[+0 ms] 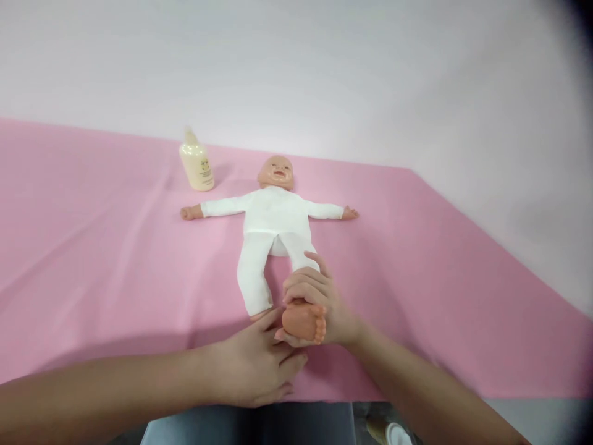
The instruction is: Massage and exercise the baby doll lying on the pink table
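Note:
A baby doll (pixel 273 213) in white clothes lies on its back on the pink sheet (pixel 92 259), arms spread, head pointing away from me. My right hand (pixel 315 296) wraps around the doll's lower leg on the right side and lifts its bare foot (pixel 304 321) toward me. My left hand (pixel 259 364) lies just below that foot, fingers reaching under the heel and touching it. The doll's other leg (pixel 252 278) rests flat on the sheet, its foot hidden behind my left hand.
A cream-coloured bottle (pixel 197 164) stands upright on the sheet, beyond the doll's hand on the left. A pale wall rises behind the table. The sheet's near edge runs just under my forearms, with my lap (pixel 250 426) below it.

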The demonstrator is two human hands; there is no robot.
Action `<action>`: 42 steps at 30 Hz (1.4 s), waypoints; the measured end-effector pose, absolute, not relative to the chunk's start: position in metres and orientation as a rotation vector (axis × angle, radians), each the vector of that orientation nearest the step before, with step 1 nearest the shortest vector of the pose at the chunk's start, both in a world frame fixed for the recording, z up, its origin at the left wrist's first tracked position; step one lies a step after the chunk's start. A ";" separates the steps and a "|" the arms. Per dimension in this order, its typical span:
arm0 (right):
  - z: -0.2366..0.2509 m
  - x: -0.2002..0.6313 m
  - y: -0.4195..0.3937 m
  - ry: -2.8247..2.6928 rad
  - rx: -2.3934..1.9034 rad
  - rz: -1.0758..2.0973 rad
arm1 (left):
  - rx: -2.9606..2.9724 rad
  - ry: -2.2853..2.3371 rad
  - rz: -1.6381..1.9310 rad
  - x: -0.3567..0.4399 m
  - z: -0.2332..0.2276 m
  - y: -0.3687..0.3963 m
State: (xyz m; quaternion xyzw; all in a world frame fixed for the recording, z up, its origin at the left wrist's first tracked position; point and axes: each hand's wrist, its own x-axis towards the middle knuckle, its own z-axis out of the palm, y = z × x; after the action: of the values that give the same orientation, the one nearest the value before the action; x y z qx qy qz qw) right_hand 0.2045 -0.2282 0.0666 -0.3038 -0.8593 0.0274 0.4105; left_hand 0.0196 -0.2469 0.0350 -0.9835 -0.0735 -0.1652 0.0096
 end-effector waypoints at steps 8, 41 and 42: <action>0.066 0.204 -0.227 -2.189 -0.751 0.054 | -3.073 0.492 -0.576 0.013 0.032 -0.273; 0.062 0.204 -0.227 -2.291 -0.673 0.040 | -3.126 0.351 -0.990 0.023 0.025 -0.277; 0.062 0.204 -0.227 -2.288 -0.675 0.037 | -3.119 0.341 -1.019 0.022 0.025 -0.276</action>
State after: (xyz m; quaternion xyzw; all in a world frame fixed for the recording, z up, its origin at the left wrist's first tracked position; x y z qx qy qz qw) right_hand 0.2036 -0.2274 0.0621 -0.2631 -0.8914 0.0144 0.3689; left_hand 0.0221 -0.2760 0.0255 -0.9426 0.1030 -0.3079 -0.0787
